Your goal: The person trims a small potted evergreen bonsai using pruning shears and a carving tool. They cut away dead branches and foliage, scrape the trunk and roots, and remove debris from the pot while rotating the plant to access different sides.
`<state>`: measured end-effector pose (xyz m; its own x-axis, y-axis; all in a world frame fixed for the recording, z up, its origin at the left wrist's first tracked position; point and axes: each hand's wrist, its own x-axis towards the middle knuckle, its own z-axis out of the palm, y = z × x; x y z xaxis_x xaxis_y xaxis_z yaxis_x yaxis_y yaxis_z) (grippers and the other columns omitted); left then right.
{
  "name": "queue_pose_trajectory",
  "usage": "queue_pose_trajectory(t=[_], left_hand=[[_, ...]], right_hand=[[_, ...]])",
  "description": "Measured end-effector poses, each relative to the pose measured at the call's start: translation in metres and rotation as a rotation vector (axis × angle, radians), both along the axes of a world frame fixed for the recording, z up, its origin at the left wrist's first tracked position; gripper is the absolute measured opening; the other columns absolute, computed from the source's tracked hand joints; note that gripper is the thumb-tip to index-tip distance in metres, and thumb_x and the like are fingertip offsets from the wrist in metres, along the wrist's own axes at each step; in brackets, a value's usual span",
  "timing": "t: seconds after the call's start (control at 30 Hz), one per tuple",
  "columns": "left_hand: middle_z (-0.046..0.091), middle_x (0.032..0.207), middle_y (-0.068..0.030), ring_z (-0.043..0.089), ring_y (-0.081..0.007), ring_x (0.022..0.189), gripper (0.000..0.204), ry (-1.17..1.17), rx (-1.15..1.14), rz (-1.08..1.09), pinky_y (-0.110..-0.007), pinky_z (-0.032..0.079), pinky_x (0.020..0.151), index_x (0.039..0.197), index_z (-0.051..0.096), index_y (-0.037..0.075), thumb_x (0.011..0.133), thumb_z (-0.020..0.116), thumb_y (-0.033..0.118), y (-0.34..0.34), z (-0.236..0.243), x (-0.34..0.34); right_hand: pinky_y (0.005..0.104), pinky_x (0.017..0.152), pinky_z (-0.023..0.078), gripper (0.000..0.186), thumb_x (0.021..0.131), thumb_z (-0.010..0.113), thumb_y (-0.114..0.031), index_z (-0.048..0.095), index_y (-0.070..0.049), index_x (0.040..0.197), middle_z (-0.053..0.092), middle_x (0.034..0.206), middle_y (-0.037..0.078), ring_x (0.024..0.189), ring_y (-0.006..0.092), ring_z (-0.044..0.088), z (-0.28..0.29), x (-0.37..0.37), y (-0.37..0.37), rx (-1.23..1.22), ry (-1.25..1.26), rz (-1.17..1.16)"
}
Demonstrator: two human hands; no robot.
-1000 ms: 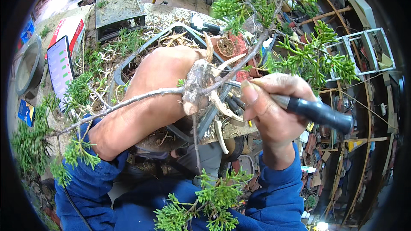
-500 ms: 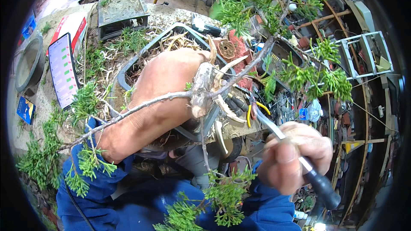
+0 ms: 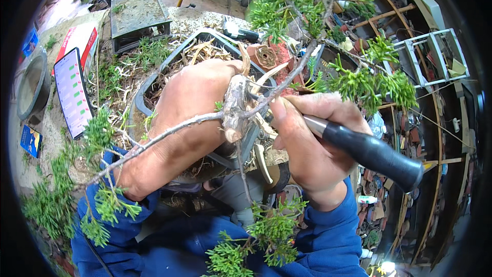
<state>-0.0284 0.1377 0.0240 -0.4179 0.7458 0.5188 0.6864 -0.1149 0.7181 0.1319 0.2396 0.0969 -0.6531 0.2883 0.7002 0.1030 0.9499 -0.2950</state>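
Observation:
My left hand [image 3: 192, 107] is closed round the far side of a juniper's bare trunk [image 3: 236, 102], its fingers hidden behind the wood. The trunk has a cut stub facing me, and thin branches with green foliage [image 3: 274, 231] spread left, right and towards me. My right hand [image 3: 320, 149] grips a carving tool [image 3: 374, 149] with a black handle and metal shank. Its shank runs under the fingers towards the trunk, and the tip seems to be at the wood just right of my left hand. Pale stripped wood [image 3: 271, 76] sticks out beyond the trunk.
Beneath my hands lies a dark grey tray [image 3: 146, 90] with wood shavings. A phone [image 3: 73, 92] leans on a red and white box [image 3: 84, 38] at the left, near a round pot [image 3: 33, 84]. A black and grey tool [image 3: 238, 31] lies beyond the tray. Shelves [image 3: 435, 138] stand right.
My right hand has moved left and away from me, bringing the carving tool up to the trunk. My left hand keeps its hold; the view has shifted slightly.

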Motion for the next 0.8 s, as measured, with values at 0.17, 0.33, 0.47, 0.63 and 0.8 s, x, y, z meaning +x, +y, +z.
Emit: queue_pose_trajectory(t=[0.17, 0.33, 0.47, 0.63, 0.8], left_hand=[[0.072, 0.104, -0.0197, 0.07, -0.0392, 0.096, 0.038, -0.01, -0.005, 0.098, -0.042, 0.057, 0.086, 0.1, 0.073, 0.001, 0.067, 0.081, 0.018, -0.003, 0.001, 0.005], [0.071, 0.099, -0.0184, 0.069, -0.0398, 0.09, 0.034, 0.086, -0.092, -0.018, -0.042, 0.057, 0.082, 0.097, 0.073, 0.003, 0.07, 0.077, 0.023, 0.0, -0.001, -0.007], [0.071, 0.097, -0.0147, 0.068, -0.038, 0.088, 0.041, 0.178, -0.029, -0.258, -0.041, 0.056, 0.085, 0.11, 0.072, 0.005, 0.073, 0.083, 0.02, 0.001, -0.003, -0.027], [0.071, 0.096, -0.0124, 0.069, -0.0314, 0.091, 0.043, -0.003, 0.101, -0.682, -0.041, 0.056, 0.083, 0.107, 0.071, 0.007, 0.069, 0.087, 0.019, 0.008, 0.011, -0.052], [0.071, 0.121, -0.0162, 0.064, -0.0402, 0.12, 0.055, 0.232, -0.049, -0.475, -0.047, 0.052, 0.104, 0.12, 0.072, 0.008, 0.072, 0.087, 0.029, -0.009, 0.018, -0.046]], right_hand=[[0.0253, 0.048, 0.048, 0.011, 0.09, 0.08, -0.01, 0.073, -0.002, 0.094, 0.073, 0.071, 0.008, 0.051, 0.0109, 0.062, 0.062, -0.002, 0.055, 0.061, 0.215, -0.041], [0.0201, 0.046, 0.044, 0.015, 0.09, 0.08, -0.012, 0.071, 0.0, 0.092, 0.072, 0.07, 0.01, 0.048, 0.0095, 0.06, 0.063, 0.024, 0.1, -0.168, 0.24, -0.081], [0.0235, 0.045, 0.045, 0.019, 0.097, 0.074, -0.014, 0.064, 0.002, 0.097, 0.067, 0.071, 0.012, 0.049, 0.0139, 0.059, 0.028, 0.036, 0.107, -0.849, 0.33, -0.016], [0.0227, 0.051, 0.047, 0.017, 0.099, 0.072, -0.012, 0.063, 0.003, 0.101, 0.065, 0.07, 0.009, 0.054, 0.0143, 0.063, -0.014, 0.06, 0.086, -0.858, 0.156, 0.129], [0.0437, 0.095, 0.061, 0.072, 0.082, 0.074, 0.005, 0.046, 0.012, 0.148, 0.061, 0.139, 0.03, 0.111, 0.032, 0.072, -0.025, 0.091, 0.072, -0.947, -0.041, 0.505]])
